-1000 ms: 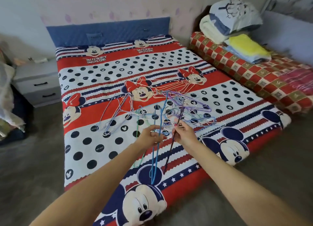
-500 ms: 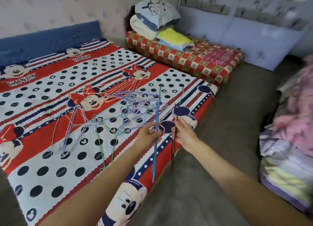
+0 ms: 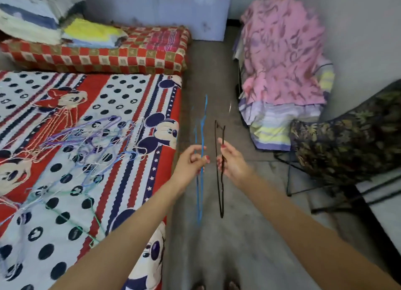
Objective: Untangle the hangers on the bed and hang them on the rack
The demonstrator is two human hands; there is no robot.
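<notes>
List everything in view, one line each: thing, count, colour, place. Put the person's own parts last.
blue hanger: one, blue, held over the floor, seen edge-on.
black hanger: one, black, held over the floor, right of the blue one.
tangled hangers: count unclear, purple, pink, blue and green, on the bed.
bed: one, red, white and navy cartoon cover, left.
checked mattress: one, red and cream, beyond the bed.
folded bedding: a stack, white, blue and yellow, on the checked mattress.
pink blanket: one, pink, draped over a pile, upper right.
dark floral cloth: one, dark, right.
left hand: pinches the blue hanger.
right hand: grips the black hanger.
</notes>
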